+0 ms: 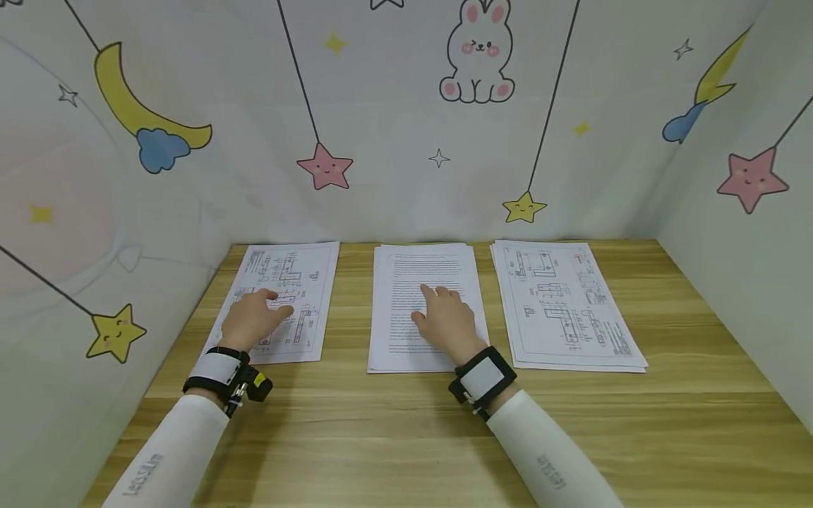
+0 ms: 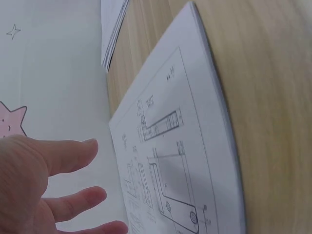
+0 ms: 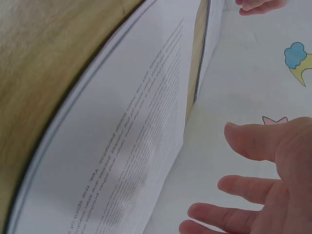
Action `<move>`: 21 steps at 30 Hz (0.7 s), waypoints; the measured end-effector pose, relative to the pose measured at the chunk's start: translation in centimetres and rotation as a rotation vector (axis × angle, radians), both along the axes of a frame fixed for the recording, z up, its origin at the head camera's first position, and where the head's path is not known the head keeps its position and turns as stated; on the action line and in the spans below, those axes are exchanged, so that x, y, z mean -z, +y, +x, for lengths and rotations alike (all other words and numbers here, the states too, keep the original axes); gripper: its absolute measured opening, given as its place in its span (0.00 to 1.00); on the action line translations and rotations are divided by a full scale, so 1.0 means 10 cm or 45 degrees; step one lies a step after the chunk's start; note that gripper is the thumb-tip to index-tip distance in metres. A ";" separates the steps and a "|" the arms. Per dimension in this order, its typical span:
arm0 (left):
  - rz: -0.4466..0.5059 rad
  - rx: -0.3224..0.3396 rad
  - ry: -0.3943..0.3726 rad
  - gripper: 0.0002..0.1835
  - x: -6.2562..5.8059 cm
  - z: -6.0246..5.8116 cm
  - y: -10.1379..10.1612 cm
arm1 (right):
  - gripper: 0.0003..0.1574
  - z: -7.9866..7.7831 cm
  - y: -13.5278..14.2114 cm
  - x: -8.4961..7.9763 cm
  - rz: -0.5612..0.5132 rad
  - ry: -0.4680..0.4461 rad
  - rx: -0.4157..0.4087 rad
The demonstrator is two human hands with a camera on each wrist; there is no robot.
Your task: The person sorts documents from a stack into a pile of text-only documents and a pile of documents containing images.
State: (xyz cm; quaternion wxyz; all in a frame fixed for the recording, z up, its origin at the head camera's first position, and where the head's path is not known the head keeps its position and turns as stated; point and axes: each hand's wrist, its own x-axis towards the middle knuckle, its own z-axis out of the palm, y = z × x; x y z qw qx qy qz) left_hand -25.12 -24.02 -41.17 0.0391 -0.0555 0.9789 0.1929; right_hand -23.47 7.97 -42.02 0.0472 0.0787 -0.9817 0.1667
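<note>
Three stacks of paper lie side by side on a wooden table. Over the left stack of technical drawings (image 1: pixel 311 282) is my left hand (image 1: pixel 252 317), its fingers loosely spread and holding nothing. In the left wrist view its thumb (image 2: pixel 73 156) and fingers stand apart above the drawing sheet (image 2: pixel 180 92). My right hand (image 1: pixel 449 321) hovers over the middle stack of printed text (image 1: pixel 400 353), fingers extended and nothing between them. The right wrist view shows its thumb (image 3: pixel 248 141) and fingers apart from the text page (image 3: pixel 146 97).
A third stack, also technical drawings (image 1: pixel 571 303), lies to the right with its sheets slightly fanned. The wooden table (image 1: pixel 381 437) meets a white back wall (image 1: pixel 394 212) printed with stars, moons and a rabbit. Side walls flank the table left and right.
</note>
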 end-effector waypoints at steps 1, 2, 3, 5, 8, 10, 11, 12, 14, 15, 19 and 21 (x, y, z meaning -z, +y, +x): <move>-0.009 -0.010 -0.006 0.34 0.01 -0.01 -0.03 | 0.34 0.00 -0.01 0.00 -0.003 0.000 -0.007; -0.014 -0.014 -0.010 0.34 0.02 -0.02 -0.07 | 0.34 0.01 -0.02 0.01 -0.002 0.003 -0.015; -0.012 -0.022 -0.016 0.35 0.03 -0.03 -0.10 | 0.35 0.01 -0.04 0.01 -0.001 0.007 -0.023; -0.002 -0.039 -0.040 0.36 0.06 -0.05 -0.17 | 0.35 0.02 -0.06 0.02 0.010 0.014 -0.039; 0.000 -0.074 -0.088 0.37 0.10 -0.05 -0.27 | 0.35 0.04 -0.09 0.03 0.012 0.031 -0.066; -0.007 -0.098 -0.123 0.37 0.12 -0.04 -0.33 | 0.34 0.05 -0.12 0.04 0.013 0.044 -0.083; -0.011 -0.108 -0.136 0.38 0.13 -0.03 -0.35 | 0.34 0.05 -0.14 0.04 0.013 0.048 -0.093; -0.015 -0.116 -0.144 0.38 0.14 -0.03 -0.37 | 0.34 0.06 -0.16 0.04 0.013 0.052 -0.103; -0.013 -0.128 -0.154 0.38 0.14 -0.03 -0.40 | 0.33 0.08 -0.20 0.04 0.004 0.057 -0.121; -0.010 -0.131 -0.157 0.39 0.15 -0.02 -0.41 | 0.33 0.09 -0.22 0.03 0.005 0.056 -0.131; -0.009 -0.153 -0.177 0.40 0.18 -0.03 -0.44 | 0.33 0.13 -0.31 0.01 0.016 0.037 -0.170; -0.012 -0.158 -0.200 0.41 0.20 -0.03 -0.45 | 0.32 0.14 -0.35 0.00 0.034 0.037 -0.191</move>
